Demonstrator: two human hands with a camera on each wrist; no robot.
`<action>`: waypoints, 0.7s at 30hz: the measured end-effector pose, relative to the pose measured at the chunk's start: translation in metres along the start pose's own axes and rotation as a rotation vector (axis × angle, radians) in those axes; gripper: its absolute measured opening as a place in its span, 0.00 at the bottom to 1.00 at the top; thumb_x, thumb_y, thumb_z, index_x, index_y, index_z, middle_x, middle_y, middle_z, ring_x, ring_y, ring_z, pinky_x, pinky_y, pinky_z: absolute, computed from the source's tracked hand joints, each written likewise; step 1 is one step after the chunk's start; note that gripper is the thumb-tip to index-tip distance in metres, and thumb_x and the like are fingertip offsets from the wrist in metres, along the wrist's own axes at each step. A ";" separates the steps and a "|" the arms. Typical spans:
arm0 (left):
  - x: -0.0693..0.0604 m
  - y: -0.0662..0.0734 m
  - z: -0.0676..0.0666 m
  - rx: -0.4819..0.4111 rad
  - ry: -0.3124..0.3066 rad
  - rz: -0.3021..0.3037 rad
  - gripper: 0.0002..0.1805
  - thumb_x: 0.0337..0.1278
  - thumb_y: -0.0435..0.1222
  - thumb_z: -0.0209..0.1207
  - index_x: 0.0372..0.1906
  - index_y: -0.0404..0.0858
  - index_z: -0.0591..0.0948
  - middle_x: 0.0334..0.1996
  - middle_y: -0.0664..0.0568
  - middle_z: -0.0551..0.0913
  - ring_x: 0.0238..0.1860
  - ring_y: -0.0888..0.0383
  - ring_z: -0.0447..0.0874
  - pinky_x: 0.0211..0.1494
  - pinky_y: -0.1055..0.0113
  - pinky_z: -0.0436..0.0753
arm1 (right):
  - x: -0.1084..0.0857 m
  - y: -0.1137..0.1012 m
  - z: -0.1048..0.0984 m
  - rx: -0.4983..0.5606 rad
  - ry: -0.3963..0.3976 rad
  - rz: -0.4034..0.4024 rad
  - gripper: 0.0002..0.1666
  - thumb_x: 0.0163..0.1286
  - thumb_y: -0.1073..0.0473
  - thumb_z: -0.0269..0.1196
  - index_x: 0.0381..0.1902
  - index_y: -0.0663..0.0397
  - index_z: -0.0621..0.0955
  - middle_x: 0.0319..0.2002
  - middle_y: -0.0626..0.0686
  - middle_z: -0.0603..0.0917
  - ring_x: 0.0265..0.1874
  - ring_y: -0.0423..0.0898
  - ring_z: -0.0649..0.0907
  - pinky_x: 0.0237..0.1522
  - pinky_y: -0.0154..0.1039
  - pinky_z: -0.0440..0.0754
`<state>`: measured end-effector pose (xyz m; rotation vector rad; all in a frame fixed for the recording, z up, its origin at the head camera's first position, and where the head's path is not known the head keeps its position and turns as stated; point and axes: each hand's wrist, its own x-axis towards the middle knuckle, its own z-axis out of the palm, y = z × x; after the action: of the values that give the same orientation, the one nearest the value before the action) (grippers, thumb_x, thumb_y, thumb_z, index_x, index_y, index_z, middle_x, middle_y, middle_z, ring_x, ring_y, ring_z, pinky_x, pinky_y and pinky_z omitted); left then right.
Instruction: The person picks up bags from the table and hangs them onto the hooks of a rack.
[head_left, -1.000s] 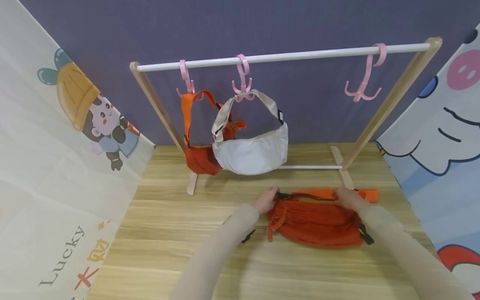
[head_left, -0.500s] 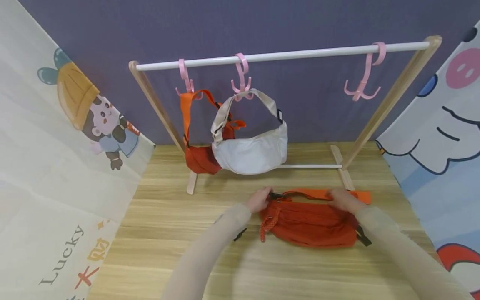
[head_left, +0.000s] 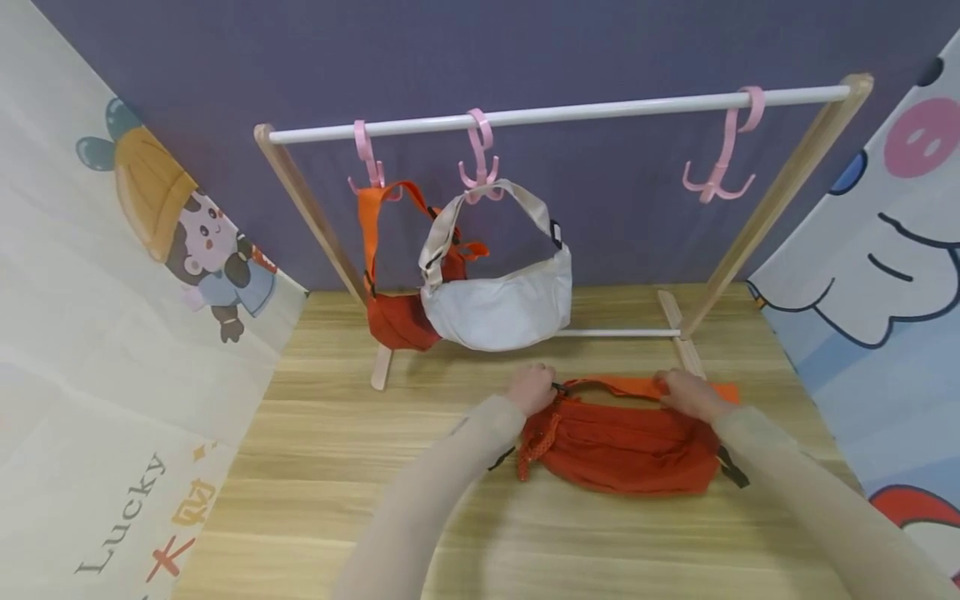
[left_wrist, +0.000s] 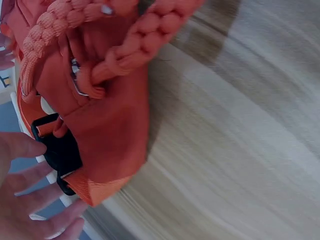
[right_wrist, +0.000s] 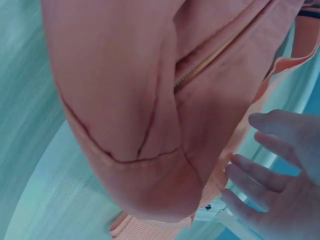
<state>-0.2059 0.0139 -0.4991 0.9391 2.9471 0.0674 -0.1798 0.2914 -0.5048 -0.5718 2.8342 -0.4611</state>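
Red waist bag [head_left: 626, 454] is laid on the desk [head_left: 600, 546], right of centre and in front of the right half of the rack, with its orange strap [head_left: 626, 387] stretched along the far edge. At the bag's left end, a black buckle [left_wrist: 62, 152] is pinched by the left grip [head_left: 531, 390], the thumb being set against its face and the fingers behind it; beside it, a braided cord [left_wrist: 162, 30] is looped over the cloth. Toward the bag's right end, the strap is touched by the right grip [head_left: 693, 394], whose fingers are spread and relaxed, so that no firm hold seems to be had there. The step in hand is judged to be the arranging of the strap from both ends. By the same judgement, the next move calls for the strap to be secured by the right fingers and kept untwisted. Farther back, a white bag [head_left: 502, 308] is hung from the middle pink hook [head_left: 480, 162], and an orange bag [head_left: 401, 321], partly covered by it, from the left pink hook [head_left: 365, 146]. Another pink hook [head_left: 727, 150] is hooked over the white rail [head_left: 600, 108] near its right end.
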 end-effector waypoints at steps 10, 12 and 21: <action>0.022 0.011 0.004 0.099 -0.266 -0.092 0.22 0.54 0.57 0.49 0.45 0.46 0.76 0.44 0.54 0.79 0.45 0.55 0.76 0.50 0.62 0.70 | 0.005 -0.004 -0.001 -0.081 -0.045 0.038 0.23 0.46 0.65 0.66 0.41 0.70 0.75 0.29 0.62 0.77 0.29 0.59 0.77 0.26 0.51 0.73; 0.024 0.014 0.003 0.077 -0.298 -0.102 0.23 0.52 0.58 0.51 0.45 0.46 0.76 0.44 0.54 0.79 0.46 0.55 0.76 0.50 0.62 0.70 | 0.006 -0.005 0.000 -0.103 -0.077 0.064 0.24 0.47 0.64 0.66 0.42 0.70 0.74 0.30 0.63 0.77 0.31 0.61 0.77 0.27 0.54 0.72; 0.082 0.002 0.116 0.033 -0.197 -0.073 0.21 0.48 0.56 0.55 0.42 0.46 0.77 0.40 0.53 0.81 0.41 0.54 0.78 0.43 0.55 0.73 | 0.010 -0.004 0.008 -0.163 -0.091 0.067 0.16 0.46 0.67 0.67 0.31 0.66 0.73 0.24 0.59 0.75 0.27 0.61 0.76 0.25 0.53 0.73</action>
<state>-0.2652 0.0661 -0.6173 0.7908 2.8042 -0.0722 -0.1853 0.2818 -0.5124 -0.5108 2.8101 -0.1881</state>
